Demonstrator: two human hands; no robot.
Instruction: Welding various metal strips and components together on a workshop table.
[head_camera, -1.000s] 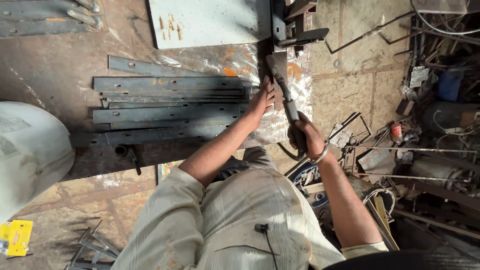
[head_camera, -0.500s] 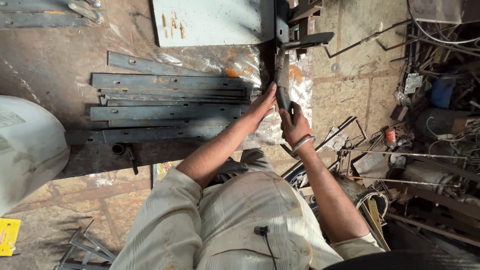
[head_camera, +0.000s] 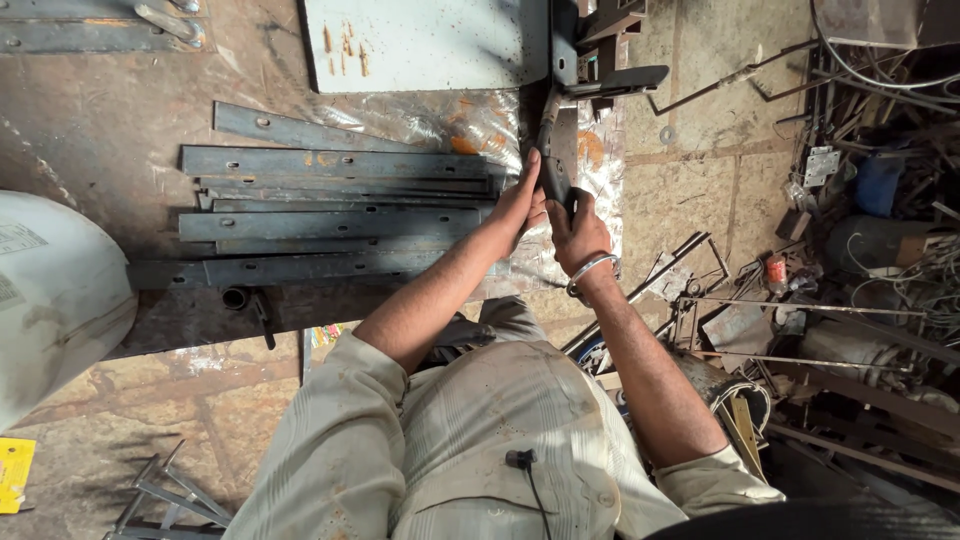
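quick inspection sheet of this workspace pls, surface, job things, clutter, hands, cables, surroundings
surface: stone floor, partly covered by shiny foil sheet.
job's things: dark metal bar, gripped at its near end; flat steel strips laid side by side left of it.
clutter: scrap pile of rods, brackets and cans on the right; angle pieces bottom left.
grippers: left hand against the bar's left side; right hand, with wrist bangle, closed round the bar.
cables: loose wires top right.
surroundings: pale metal panel at top; white drum at left.
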